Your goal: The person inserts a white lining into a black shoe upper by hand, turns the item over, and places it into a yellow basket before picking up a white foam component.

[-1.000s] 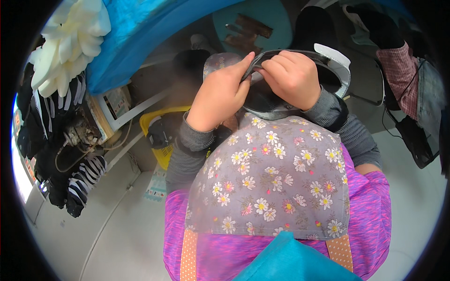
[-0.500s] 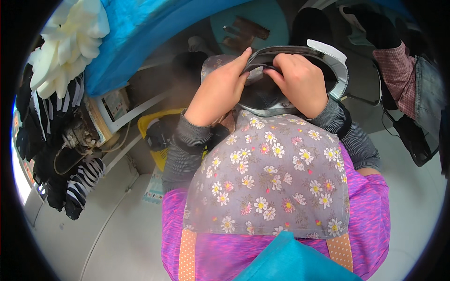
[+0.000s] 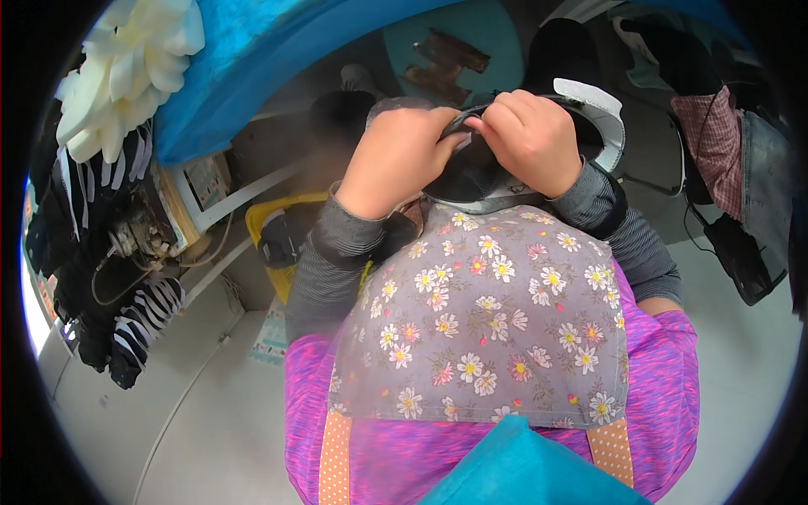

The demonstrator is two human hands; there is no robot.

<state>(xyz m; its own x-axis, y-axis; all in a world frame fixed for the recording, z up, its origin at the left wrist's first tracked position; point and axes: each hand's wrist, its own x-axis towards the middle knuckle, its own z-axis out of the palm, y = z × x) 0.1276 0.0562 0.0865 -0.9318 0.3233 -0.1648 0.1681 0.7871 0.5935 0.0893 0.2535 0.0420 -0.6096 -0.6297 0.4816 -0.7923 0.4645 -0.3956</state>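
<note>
Over my lap, both hands hold a black stitched piece with white edging [image 3: 471, 175], possibly a shoe upper; its exact kind is unclear. My left hand [image 3: 396, 156] pinches the far dark rim between thumb and fingers. Right beside it, my right hand [image 3: 532, 141] grips the same rim, its fingers curled and thumb tip close to the left one. A stiff white curved strip [image 3: 610, 126] sticks up from the piece's right side. My knuckles hide part of the rim. The piece's near side rests against the flowered apron [image 3: 497, 311].
White foam pieces [image 3: 126, 76] are bunched at upper left beside blue sheeting [image 3: 244, 59]. Black-and-white pieces [image 3: 147, 324] hang below them. A yellow basket [image 3: 282, 282] stands by my left forearm. Ahead is a round teal stool [image 3: 497, 42] with brown scraps; another person's checked sleeve [image 3: 711, 143] is at right.
My left hand has moved in toward the right one along the rim, and their fingertips are now nearly together. My right hand has shifted slightly left, and the rim there is pinched closed.
</note>
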